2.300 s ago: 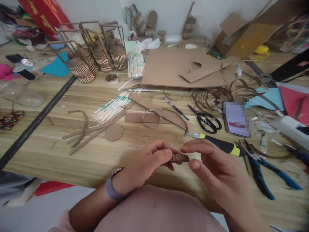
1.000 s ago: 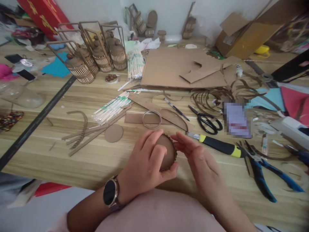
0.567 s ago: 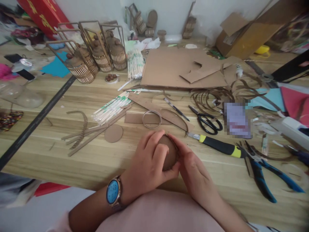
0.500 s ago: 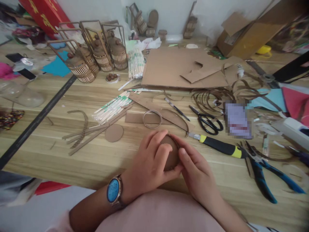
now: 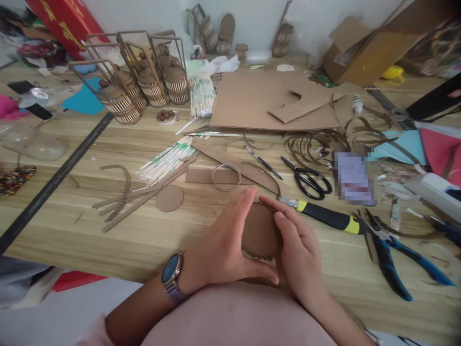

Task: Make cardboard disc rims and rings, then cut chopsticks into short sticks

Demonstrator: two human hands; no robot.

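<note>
A round brown cardboard disc [image 5: 262,231] with a ridged edge is held low over the front of the table. My right hand [image 5: 300,245] grips its right side, thumb on top and fingers around the far rim. At the disc's left edge my left hand [image 5: 228,240] is open, fingers straight and thumb spread along the near side; whether it touches the rim I cannot tell. Just beyond them lie a thin cardboard ring [image 5: 226,177] and a yellow-and-black utility knife [image 5: 324,217]. A second flat cardboard disc [image 5: 169,198] rests to the left.
Scissors [image 5: 310,180], a pen [image 5: 262,162] and blue-handled pliers [image 5: 394,262] lie to the right. Bundled sticks [image 5: 167,160] and cardboard strips [image 5: 126,206] are on the left. A large cardboard sheet [image 5: 252,101] and several handled lantern-like models [image 5: 154,86] stand farther back.
My left hand has uncurled its fingers and drawn left off the disc's face, leaving more of it showing. My right hand keeps hold of the disc, now tilted differently and slightly farther right.
</note>
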